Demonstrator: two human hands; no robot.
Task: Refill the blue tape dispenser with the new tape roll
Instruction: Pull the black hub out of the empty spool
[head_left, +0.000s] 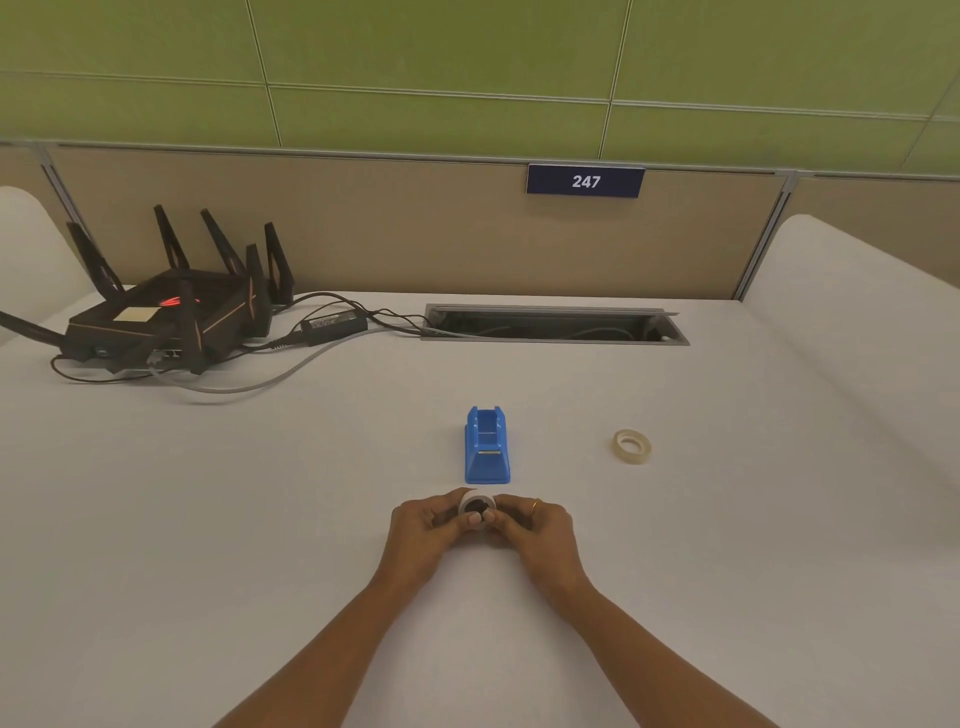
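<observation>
The blue tape dispenser (487, 447) stands on the white table, its roll cradle showing no roll inside. Just in front of it, both hands meet around a small whitish tape roll (476, 505) with a dark hub in its centre. My left hand (423, 530) pinches the roll from the left, thumb across its face. My right hand (535, 530), wearing a ring, grips the roll and hub from the right. A short flap of tape sticks up at the roll's top left. A second, cream tape roll (631, 446) lies flat to the right of the dispenser.
A black router (166, 317) with several antennas sits at the back left, with a power brick (335, 325) and cables trailing to an open cable tray (553, 325) in the table. A beige partition with a "247" sign (585, 181) runs along the back.
</observation>
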